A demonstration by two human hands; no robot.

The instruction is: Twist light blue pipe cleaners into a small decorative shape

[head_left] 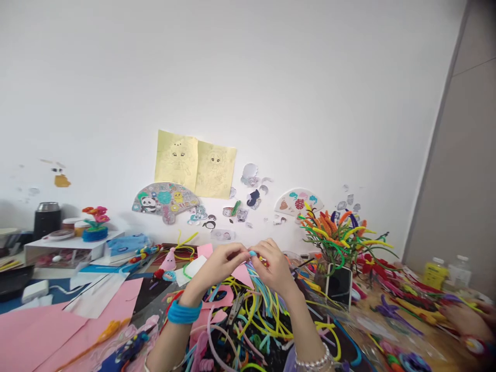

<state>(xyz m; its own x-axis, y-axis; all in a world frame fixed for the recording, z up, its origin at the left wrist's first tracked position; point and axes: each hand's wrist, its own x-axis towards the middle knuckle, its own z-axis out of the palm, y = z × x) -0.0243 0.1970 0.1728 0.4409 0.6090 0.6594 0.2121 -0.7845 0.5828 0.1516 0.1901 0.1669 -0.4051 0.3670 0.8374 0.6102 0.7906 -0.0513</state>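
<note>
Below the fingers of the left hand (225, 261) and right hand (276, 264), yellow and pale-blue fuzzy stems (272, 311) are lying heaped. At their tips, the left fingers are pinching a small blue piece (252, 253); the right fingers are bending around its far side, equally near, their grip hard to tell. Knuckles are hiding its long axis. Beyond, rightward, fuzzy flowers (338, 226) are standing.

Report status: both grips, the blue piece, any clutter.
Left grip pinching small blue piece. Right grip close against it, exact hold hidden. Loose strands crowd below.
</note>
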